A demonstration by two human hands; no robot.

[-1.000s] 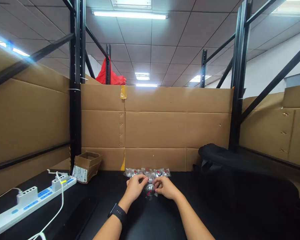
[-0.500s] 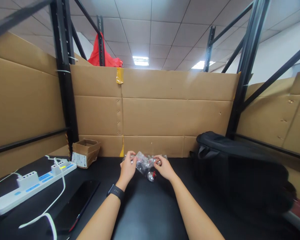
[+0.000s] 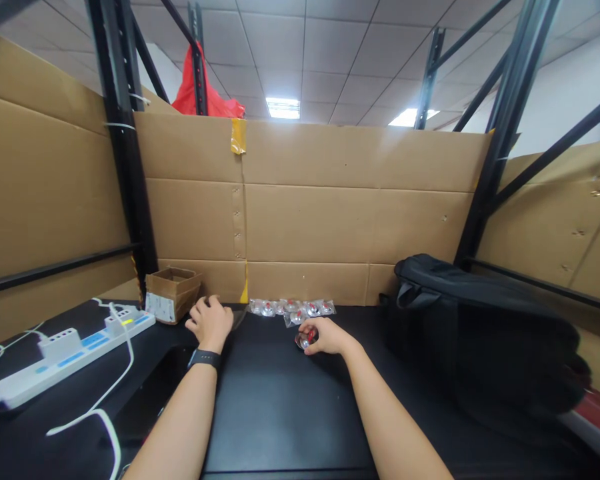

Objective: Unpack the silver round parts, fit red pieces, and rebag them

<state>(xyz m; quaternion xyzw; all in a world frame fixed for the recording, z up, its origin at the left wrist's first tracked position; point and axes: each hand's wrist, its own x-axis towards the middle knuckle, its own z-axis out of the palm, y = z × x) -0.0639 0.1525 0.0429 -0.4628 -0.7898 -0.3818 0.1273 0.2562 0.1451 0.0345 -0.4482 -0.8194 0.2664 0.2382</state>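
Note:
My right hand (image 3: 326, 335) pinches a small round silver piece with a red part (image 3: 304, 340) at the black tabletop, its fingers covering some of it. Just behind lies a row of clear plastic packets (image 3: 293, 307) holding similar silver and red pieces, along the foot of the cardboard wall. My left hand (image 3: 211, 325), with a dark watch on its wrist, is over the table between the small carton and the packets, fingers bent and apart. A thin see-through sheet, perhaps plastic film (image 3: 239, 319), shows beside it; whether the hand touches it I cannot tell.
An opened small cardboard box (image 3: 174, 293) stands at the back left. A white power strip (image 3: 75, 357) with cables and a dark flat device (image 3: 153, 393) lie on the left. A black bag (image 3: 480, 347) fills the right side. Cardboard panels (image 3: 310, 220) enclose the table.
My left hand has moved left, away from the packets. My right hand has come forward and gripped the loose silver piece. The packets now lie in a row, and the view has tilted down slightly.

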